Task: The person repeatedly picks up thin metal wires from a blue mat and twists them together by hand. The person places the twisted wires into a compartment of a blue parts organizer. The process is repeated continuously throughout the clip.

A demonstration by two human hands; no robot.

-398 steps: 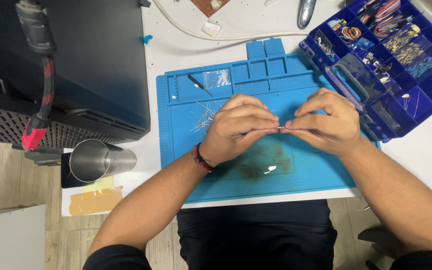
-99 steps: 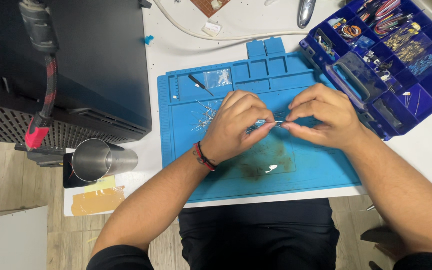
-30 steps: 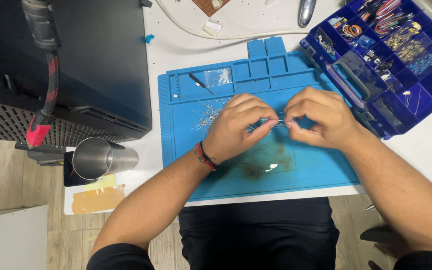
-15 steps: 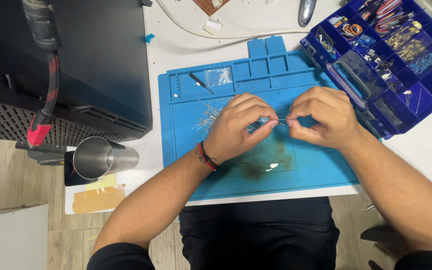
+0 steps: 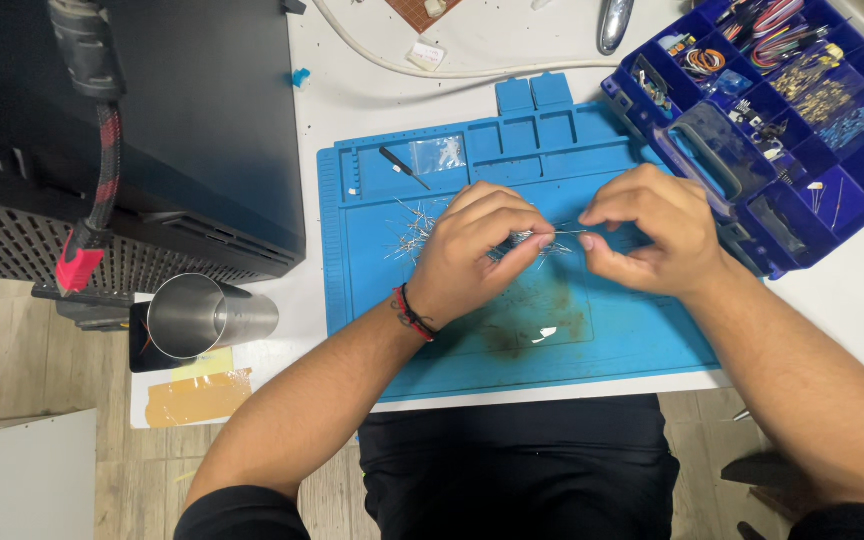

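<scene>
My left hand (image 5: 482,245) and my right hand (image 5: 647,232) hover over a blue silicone work mat (image 5: 512,330). Both pinch the ends of one thin wire-leaded component (image 5: 564,233) stretched between their fingertips. A loose pile of similar thin metal leads (image 5: 414,232) lies on the mat just left of my left hand. A red and black band sits on my left wrist.
An open blue parts organizer (image 5: 782,110) with several compartments stands at the right. A black equipment case (image 5: 152,130) fills the left, with a steel cup (image 5: 202,315) below it. A small clear bag (image 5: 439,153) and black tweezers (image 5: 404,167) lie in the mat's upper trays.
Both hands stay over the mat with only small finger shifts along the lead; they sit slightly higher than 13 seconds ago.
</scene>
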